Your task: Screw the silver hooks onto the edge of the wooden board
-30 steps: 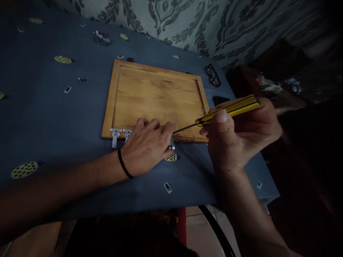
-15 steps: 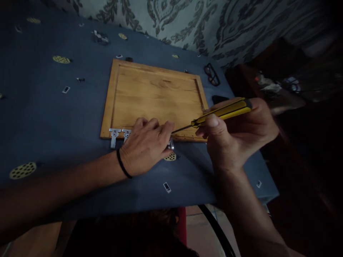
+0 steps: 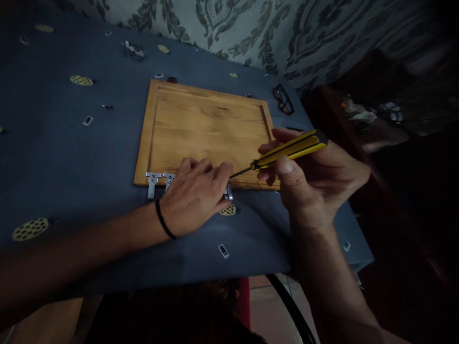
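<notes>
A wooden cabinet door [image 3: 211,126] with a raised frame lies flat on the cloth-covered table. Along its near edge sit metal hinges: one hinge [image 3: 153,184] at the left corner and a second hinge [image 3: 169,179] partly behind my wrist. My left hand [image 3: 197,193], with a black band at the wrist, presses on that edge with curled fingers. It grips another hinge [image 3: 228,193], of which only the end shows. My right hand [image 3: 311,179] holds a yellow and black screwdriver [image 3: 290,149] at a slant. Its shaft points to the hinge; the tip is hidden at my left fingers.
Dark-framed glasses [image 3: 283,99] lie beyond the door's right corner. Another metal hinge [image 3: 134,49] rests at the back left, and a small screw-like piece [image 3: 107,107] lies left of the door. A patterned curtain [image 3: 244,28] hangs behind the blue tablecloth [image 3: 114,153].
My right hand has turned a little and shifted slightly left, its fingers changing their hold on the screwdriver handle. The left hand and the door have stayed put.
</notes>
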### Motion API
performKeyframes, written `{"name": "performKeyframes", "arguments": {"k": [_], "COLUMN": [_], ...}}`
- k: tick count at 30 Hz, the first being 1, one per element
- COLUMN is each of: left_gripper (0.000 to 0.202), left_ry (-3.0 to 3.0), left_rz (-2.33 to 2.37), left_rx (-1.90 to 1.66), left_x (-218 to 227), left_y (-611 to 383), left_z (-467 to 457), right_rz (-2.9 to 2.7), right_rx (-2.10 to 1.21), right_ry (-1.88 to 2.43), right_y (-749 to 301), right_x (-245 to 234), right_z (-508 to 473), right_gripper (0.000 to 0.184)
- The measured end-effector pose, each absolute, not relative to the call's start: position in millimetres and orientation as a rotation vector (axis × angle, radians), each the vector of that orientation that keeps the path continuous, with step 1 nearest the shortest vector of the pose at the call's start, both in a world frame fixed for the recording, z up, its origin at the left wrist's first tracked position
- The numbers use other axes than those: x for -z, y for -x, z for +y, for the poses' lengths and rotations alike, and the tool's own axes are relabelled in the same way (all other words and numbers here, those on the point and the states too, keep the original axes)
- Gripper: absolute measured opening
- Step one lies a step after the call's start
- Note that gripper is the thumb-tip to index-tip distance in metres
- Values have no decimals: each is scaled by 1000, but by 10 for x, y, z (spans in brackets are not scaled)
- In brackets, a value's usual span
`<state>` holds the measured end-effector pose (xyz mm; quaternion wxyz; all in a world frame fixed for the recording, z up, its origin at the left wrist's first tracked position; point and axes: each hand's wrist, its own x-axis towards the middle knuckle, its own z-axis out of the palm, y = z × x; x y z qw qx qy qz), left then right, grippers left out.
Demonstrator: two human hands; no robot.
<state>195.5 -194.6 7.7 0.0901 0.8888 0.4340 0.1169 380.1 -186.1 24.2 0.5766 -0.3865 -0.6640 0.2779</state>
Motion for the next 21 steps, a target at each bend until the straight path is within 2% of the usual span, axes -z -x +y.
{"name": "performKeyframes", "arguments": {"k": [2, 6, 11, 16, 21], "left_gripper": [44, 45, 47, 45, 50], "left_ry": [-2639, -2637, -2629, -2605, -2603], "left_rz": [1288, 1277, 1270, 1269, 1268], "left_rx": [-336, -330, -361, -354, -363], "left_x": [-84, -79, -70, -71, -61], "left_y": [-1954, -1947, -1950, -1948, -1947], "left_z": [-1945, -1944, -1943, -1943, -1941], "right_rz": [-1574, -1619, -1566, -1382, -1445], "right_rx": [-660, -611, -359, -364, -418], "right_ry": [928, 920, 809, 862, 898], "right_y": [-3808, -3814, -3766, -3746, -3769], "right_x": [-258, -278, -235, -226, -247], "right_z": [-1869, -1840, -1746, -1776, -1793], "right_gripper": [25, 13, 34, 19, 24]}}
